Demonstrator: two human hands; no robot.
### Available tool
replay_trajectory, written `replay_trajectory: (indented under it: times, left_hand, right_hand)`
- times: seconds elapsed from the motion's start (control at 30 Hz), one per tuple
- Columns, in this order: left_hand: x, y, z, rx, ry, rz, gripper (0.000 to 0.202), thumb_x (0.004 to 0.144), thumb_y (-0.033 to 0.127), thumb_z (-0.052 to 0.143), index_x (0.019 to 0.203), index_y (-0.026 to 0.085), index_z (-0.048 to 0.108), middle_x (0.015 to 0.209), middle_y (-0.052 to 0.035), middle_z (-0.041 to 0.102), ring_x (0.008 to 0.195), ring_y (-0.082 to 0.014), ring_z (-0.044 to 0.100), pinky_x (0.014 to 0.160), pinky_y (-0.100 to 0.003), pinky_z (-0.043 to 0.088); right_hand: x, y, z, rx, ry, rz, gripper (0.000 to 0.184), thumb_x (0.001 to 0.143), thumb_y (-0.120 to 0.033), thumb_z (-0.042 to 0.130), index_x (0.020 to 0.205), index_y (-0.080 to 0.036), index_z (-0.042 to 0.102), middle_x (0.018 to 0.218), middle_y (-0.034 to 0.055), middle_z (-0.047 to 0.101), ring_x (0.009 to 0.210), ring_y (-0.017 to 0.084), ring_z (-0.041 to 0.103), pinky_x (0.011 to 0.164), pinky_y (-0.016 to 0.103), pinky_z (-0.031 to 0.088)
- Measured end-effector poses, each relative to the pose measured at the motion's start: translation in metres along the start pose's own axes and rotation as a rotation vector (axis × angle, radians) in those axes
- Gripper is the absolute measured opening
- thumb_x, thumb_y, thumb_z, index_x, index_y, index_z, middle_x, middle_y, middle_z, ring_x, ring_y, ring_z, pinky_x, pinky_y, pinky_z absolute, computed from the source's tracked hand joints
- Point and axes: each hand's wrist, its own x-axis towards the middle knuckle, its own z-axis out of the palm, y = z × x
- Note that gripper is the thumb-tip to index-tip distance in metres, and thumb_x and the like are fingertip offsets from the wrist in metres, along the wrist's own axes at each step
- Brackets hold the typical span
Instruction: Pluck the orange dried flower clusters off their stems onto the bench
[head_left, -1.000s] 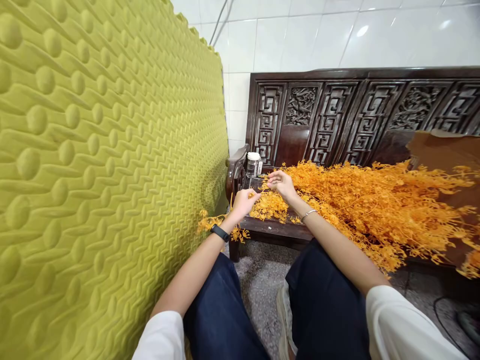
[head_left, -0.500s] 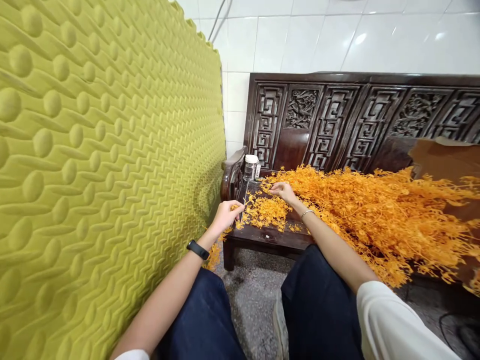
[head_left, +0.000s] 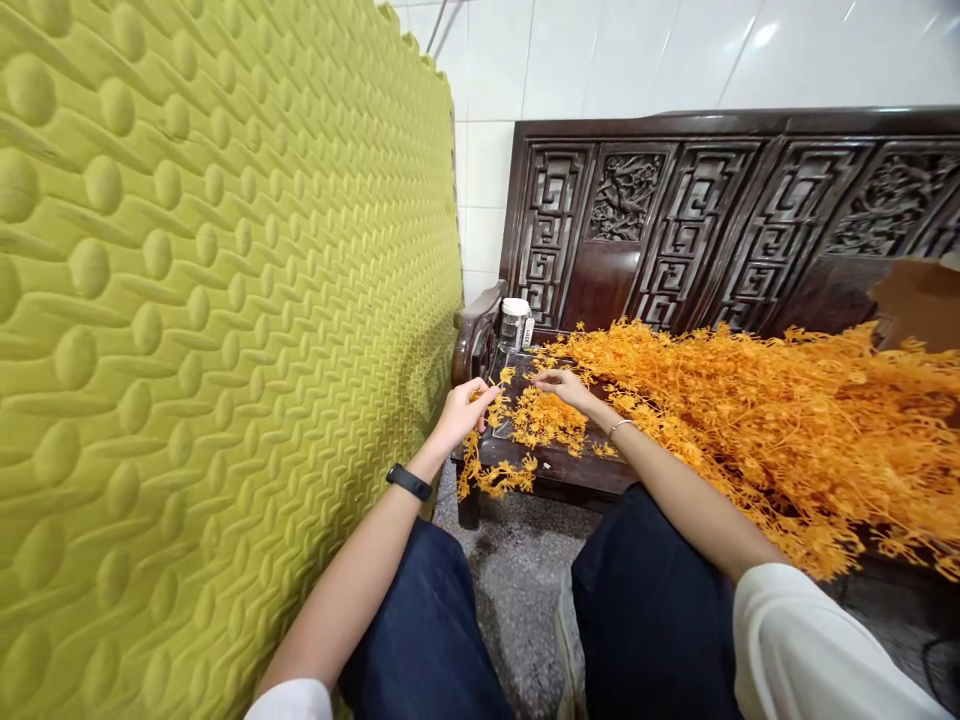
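Note:
My left hand, with a black band at the wrist, pinches an orange plant sprig that looks artificial. Its branches hang below the fingers, past the bench's front edge. Across a small gap, my right hand has thumb and fingertips pressed together; whatever they hold is too small to make out. Beneath the hands, a heap of small orange pieces lies on the dark wooden bench. A large bundle of orange stems spreads over the seat to the right.
A clear jar with a white lid stands by the bench's armrest. Yellow textured foam matting rises along my left side. Brown cardboard leans at the right against the carved backrest.
The view has shifted slightly. The sprig in my left hand has swung out from beside the bench to in front of its edge. My right hand stays pinched near the heap.

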Motion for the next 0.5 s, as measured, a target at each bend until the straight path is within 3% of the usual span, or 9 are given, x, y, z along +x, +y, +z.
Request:
replay_trajectory:
  times: [0.1, 0.17, 0.3, 0.5]
  left_hand:
    - [0.0, -0.001, 0.002, 0.076, -0.058, 0.007, 0.028, 0.081, 0.042, 0.05, 0.066, 0.018, 0.044, 0.04, 0.0093, 0.037, 0.033, -0.0075, 0.04, 0.041, -0.019, 0.031]
    - [0.0, -0.001, 0.005, 0.1, -0.098, 0.032, 0.028, 0.081, 0.043, 0.048, 0.068, 0.018, 0.045, 0.042, 0.0091, 0.037, 0.034, -0.0072, 0.038, 0.041, -0.019, 0.029]
    - [0.002, 0.002, 0.014, 0.171, -0.14, 0.122, 0.032, 0.083, 0.039, 0.045, 0.065, 0.014, 0.054, 0.049, 0.0061, 0.04, 0.045, -0.0069, 0.037, 0.049, -0.021, 0.026]
    - [0.01, 0.002, 0.034, 0.239, -0.01, 0.05, 0.034, 0.082, 0.033, 0.045, 0.053, 0.015, 0.05, 0.043, 0.0058, 0.035, 0.047, -0.0081, 0.032, 0.051, -0.023, 0.022]
  right_hand:
    - [-0.02, -0.035, 0.007, 0.252, -0.191, -0.058, 0.035, 0.08, -0.044, 0.056, 0.102, -0.019, 0.065, 0.107, 0.0078, 0.067, 0.093, 0.017, 0.064, 0.083, 0.034, 0.05]
    - [-0.034, -0.056, 0.013, 0.349, -0.263, -0.107, 0.039, 0.075, -0.043, 0.063, 0.105, -0.019, 0.064, 0.097, 0.0065, 0.069, 0.086, 0.016, 0.065, 0.079, 0.032, 0.051]
    - [-0.045, -0.078, 0.022, 0.353, -0.084, -0.111, 0.028, 0.062, -0.04, 0.075, 0.07, -0.015, 0.067, 0.061, 0.0021, 0.066, 0.056, 0.013, 0.061, 0.062, 0.027, 0.05]
    - [-0.036, -0.078, 0.03, 0.406, 0.237, 0.083, 0.023, 0.058, -0.03, 0.076, 0.051, -0.013, 0.062, 0.051, 0.0038, 0.063, 0.043, 0.01, 0.052, 0.05, 0.025, 0.045]
